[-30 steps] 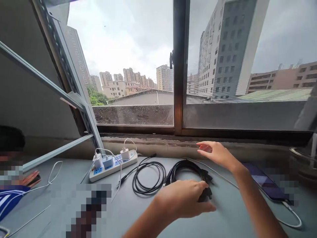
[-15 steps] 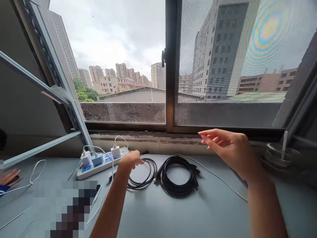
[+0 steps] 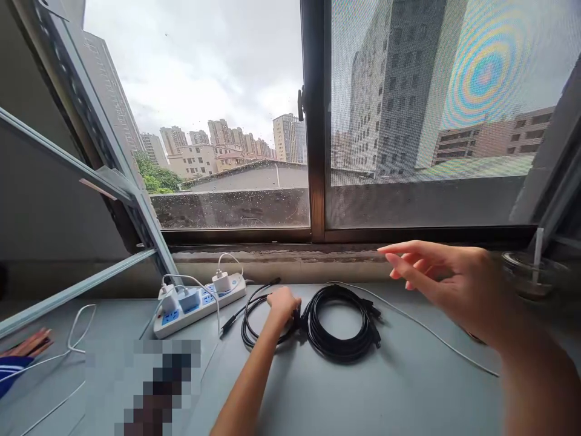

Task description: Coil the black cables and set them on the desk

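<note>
My left hand point(image 3: 284, 303) was down over the far right part of the thinner black cable coil point(image 3: 246, 330), its fingers bent and mostly turned away from me, so I couldn't tell whether they had closed on the cable or only touched it. That coil lay flat on the grey tabletop point(image 3: 354, 399), one connector point(image 3: 226, 329) sticking out to the left and a loose end point(image 3: 275, 281) pointing back toward the window point(image 3: 240, 209). Just to its right sat the thicker black cable coil point(image 3: 340, 354), a neat ring with dark plugs point(image 3: 376, 336) at its right side.

My right hand point(image 3: 424, 272) was up in the air, holding nothing, its fingers loosely curled and the thumb a little apart from the index finger. Below it, a thin white cable point(image 3: 411, 312) ran from behind the thicker coil toward my forearm.

Left of the coils stood the white power strip point(image 3: 181, 326) with white adapters point(image 3: 221, 281) plugged in. A glass vessel point(image 3: 529, 278) with a straw stood at the far right. At the left edge, another person's hand point(image 3: 31, 345) showed above a blue sleeve point(image 3: 13, 372).
</note>
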Demonstrator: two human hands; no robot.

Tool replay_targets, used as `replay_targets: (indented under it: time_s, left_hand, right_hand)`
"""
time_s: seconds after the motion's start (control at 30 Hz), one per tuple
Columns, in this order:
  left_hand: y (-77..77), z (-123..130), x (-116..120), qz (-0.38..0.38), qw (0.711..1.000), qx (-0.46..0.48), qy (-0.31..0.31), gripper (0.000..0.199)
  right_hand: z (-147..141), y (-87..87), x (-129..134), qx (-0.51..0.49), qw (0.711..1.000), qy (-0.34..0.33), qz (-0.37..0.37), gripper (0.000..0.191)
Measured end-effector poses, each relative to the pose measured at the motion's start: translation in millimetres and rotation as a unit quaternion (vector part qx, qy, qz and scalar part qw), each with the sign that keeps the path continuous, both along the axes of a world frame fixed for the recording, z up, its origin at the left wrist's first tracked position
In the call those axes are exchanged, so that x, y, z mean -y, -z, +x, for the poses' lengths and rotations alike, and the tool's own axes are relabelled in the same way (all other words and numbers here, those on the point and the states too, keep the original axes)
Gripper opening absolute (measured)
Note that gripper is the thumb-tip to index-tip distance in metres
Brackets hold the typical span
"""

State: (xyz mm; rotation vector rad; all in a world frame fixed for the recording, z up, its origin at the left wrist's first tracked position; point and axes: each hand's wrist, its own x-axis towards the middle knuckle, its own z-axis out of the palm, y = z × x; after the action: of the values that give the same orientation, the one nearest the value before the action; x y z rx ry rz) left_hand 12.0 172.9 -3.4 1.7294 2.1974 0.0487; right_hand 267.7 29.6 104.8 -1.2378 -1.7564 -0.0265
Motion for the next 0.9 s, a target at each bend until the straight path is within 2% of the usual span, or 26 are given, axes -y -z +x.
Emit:
replay_targets:
  time_s: [0.07, 0.17, 0.33, 0.43, 0.53, 0.63, 0.7, 0.73, 0.77, 0.83, 0.9]
  left_hand:
    - [2.3, 0.7, -1.1, -0.008, 1.000, 0.007, -0.009, 0.027]
    - [-8.7, -5.7, -0.6, 0.011, 0.999, 0.036, -0.018, 0.025]
    - [-44.2, -31.9, 6.4, 0.097, 0.985, 0.136, -0.041, 0.021]
    - [-69.1, -50.1, 18.7, 0.190, 0.959, 0.199, -0.067, 0.017]
    - [-96.5, -56.5, 38.4, 0.289, 0.913, 0.277, -0.077, 0.007]
    - [-118.2, -40.7, 60.7, 0.369, 0.846, 0.385, -0.033, 0.034]
    - [-123.7, -19.3, 73.9, 0.421, 0.741, 0.521, 0.055, 0.053]
    - [-123.5, -6.9, 79.8, 0.430, 0.712, 0.548, 0.092, 0.057]
    - [-121.8, 5.4, 85.4, 0.428, 0.698, 0.563, 0.116, 0.057]
    - [-116.4, 27.1, 96.3, 0.397, 0.697, 0.577, 0.151, 0.052]
    - [-112.5, 41.7, 107.9, 0.382, 0.697, 0.579, 0.185, 0.046]
  right_hand:
    - [4.7, -1.8, 4.2, -0.015, 1.000, -0.012, 0.015, 0.025]
    - [3.8, -5.0, 8.2, -0.038, 0.997, -0.065, 0.005, 0.023]
    - [-12.4, -0.2, -8.4, -0.057, 0.986, -0.128, -0.090, 0.029]
    - [-25.4, 8.8, -24.0, 0.050, 0.982, -0.096, -0.155, 0.025]
    - [-40.3, 14.0, -27.5, 0.133, 0.974, -0.058, -0.174, 0.022]
    - [-59.0, 15.3, -19.3, 0.071, 0.976, -0.126, -0.165, 0.025]
    - [-72.6, 16.8, -14.1, 0.015, 0.973, -0.175, -0.147, 0.033]
    - [-78.6, 17.9, -13.0, -0.005, 0.971, -0.193, -0.138, 0.038]
    - [-83.4, 19.3, -12.9, -0.023, 0.969, -0.206, -0.131, 0.040]
    - [-88.0, 21.4, -14.6, -0.068, 0.957, -0.250, -0.133, 0.036]
    - [-86.5, 21.6, -15.2, -0.121, 0.927, -0.319, -0.154, 0.029]
